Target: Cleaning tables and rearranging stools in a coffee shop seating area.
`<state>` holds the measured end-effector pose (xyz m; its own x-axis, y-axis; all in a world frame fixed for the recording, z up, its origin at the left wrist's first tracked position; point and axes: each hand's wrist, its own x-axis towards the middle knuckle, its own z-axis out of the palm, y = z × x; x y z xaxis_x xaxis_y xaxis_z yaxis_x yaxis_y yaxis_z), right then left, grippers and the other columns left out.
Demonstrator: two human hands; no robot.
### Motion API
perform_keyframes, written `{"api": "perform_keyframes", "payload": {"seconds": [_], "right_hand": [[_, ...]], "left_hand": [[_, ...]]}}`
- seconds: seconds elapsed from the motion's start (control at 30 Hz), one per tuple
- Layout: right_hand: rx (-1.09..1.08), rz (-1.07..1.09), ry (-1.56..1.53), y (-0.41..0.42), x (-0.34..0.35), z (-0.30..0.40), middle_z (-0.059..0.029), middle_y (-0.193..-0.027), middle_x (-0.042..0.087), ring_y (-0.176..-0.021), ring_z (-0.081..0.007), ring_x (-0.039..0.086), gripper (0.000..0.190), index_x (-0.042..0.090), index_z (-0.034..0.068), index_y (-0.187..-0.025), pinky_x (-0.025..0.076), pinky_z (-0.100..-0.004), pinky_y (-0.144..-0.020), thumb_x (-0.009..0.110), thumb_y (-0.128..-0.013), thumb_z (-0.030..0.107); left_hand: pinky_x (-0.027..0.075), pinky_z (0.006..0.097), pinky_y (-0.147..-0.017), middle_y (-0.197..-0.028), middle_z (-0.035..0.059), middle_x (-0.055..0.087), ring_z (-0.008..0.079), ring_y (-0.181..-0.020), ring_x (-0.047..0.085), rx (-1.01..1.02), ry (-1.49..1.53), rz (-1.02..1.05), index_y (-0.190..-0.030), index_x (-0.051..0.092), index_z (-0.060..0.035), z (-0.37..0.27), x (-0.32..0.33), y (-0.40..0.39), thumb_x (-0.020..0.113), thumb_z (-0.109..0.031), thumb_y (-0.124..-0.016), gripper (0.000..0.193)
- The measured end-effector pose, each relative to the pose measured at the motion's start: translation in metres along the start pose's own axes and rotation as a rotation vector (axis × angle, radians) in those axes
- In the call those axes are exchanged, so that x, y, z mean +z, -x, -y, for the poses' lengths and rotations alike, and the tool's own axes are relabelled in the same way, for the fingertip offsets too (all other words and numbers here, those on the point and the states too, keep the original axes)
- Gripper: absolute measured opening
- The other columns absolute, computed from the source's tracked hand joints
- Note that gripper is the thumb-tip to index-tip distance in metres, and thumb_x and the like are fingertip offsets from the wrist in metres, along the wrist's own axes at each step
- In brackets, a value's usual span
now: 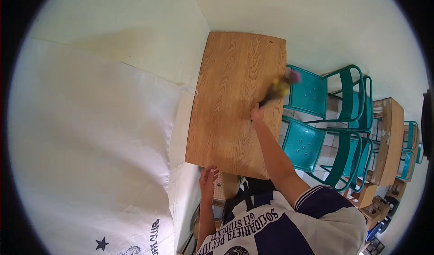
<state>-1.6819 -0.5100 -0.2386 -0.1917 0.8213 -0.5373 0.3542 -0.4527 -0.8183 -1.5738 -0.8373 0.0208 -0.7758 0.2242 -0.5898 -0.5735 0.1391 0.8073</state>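
Observation:
A wooden table (234,85) with a wood-grain top stands before me against the wall. My right hand (257,113) is closed around the dark handle of a duster (278,88), whose blurred head is yellow, dark and pink. The duster reaches over the table's right edge towards a green chair; motion blur hides its details. My left hand (209,175) is at the table's near left edge, fingers apart and slightly curled, with nothing in it. Whether its fingertips touch the edge, I cannot tell.
Green metal chairs (305,146) stand close along the table's right side. Beyond them is another wooden table (390,143), with stools near it. A white cloth banner (91,136) covers the left wall. Below my left hand is a patterned seat (219,186).

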Motion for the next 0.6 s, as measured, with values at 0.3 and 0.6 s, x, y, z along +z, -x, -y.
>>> {"api": "perform_keyframes", "payload": {"seconds": [0.3, 0.6], "right_hand": [[-0.31, 0.975, 0.526, 0.029, 0.026, 0.086, -0.0058, -0.068, 0.058, -0.056, -0.0167, 0.053, 0.033, 0.06, 0.003, -0.083, 0.041, -0.0343, -0.048, 0.059, -0.092, 0.036], [0.224, 0.248, -0.268, -0.101, 0.021, 0.131, -0.002, -0.065, 0.05, -0.052, -0.015, 0.048, 0.029, 0.055, 0.011, -0.095, 0.035, -0.0311, -0.042, 0.055, -0.095, 0.04]], "left_hand": [[0.049, 0.032, -0.089, -0.117, 0.0097, 0.062, 0.0202, -0.103, 0.062, -0.006, -0.021, -0.022, -0.12, 0.056, -0.0036, 0.001, 0.002, 0.0, 0.051, -0.024, -0.099, 0.03], [0.05, 0.0322, -0.087, -0.116, 0.0118, 0.063, 0.0216, -0.102, 0.063, -0.04, 0.026, -0.049, -0.12, 0.055, -0.0023, 0.006, 0.004, -0.011, 0.049, -0.027, -0.1, 0.032]]}}
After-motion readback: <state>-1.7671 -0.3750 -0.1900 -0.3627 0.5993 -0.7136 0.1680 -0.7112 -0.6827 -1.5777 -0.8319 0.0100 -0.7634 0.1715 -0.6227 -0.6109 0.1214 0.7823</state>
